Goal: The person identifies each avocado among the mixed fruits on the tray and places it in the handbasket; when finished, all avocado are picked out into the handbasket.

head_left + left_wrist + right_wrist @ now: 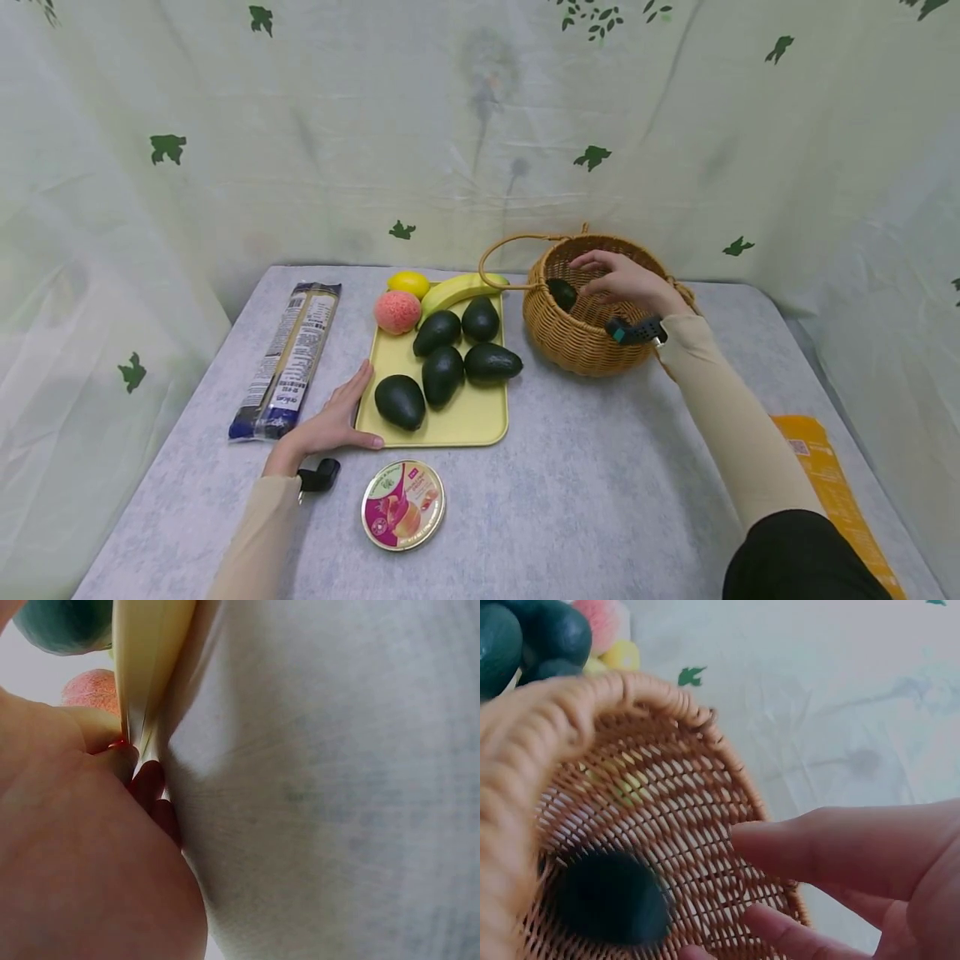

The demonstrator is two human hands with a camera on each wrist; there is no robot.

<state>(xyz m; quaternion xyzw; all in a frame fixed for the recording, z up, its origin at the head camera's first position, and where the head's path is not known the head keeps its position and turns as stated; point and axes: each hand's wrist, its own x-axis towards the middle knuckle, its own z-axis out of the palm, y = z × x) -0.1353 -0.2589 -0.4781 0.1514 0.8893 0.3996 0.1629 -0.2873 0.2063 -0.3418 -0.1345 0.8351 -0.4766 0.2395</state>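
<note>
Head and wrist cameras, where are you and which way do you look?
Head: on the head, looking forward and down at the yellow rectangular tray and round brown wicker basket; left hand, right hand and beige sleeves show.
Left wrist: sits there, looking along the partly visible left hand at the tray's edge.
Right wrist: sits there, looking into the basket at a dark green oval avocado; part of the right hand shows.
Head and right wrist share that avocado and basket.

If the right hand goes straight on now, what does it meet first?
Probably the avocado in the basket, ahead of the right hand; depth is unclear, so possibly the basket's inner wall.
</note>
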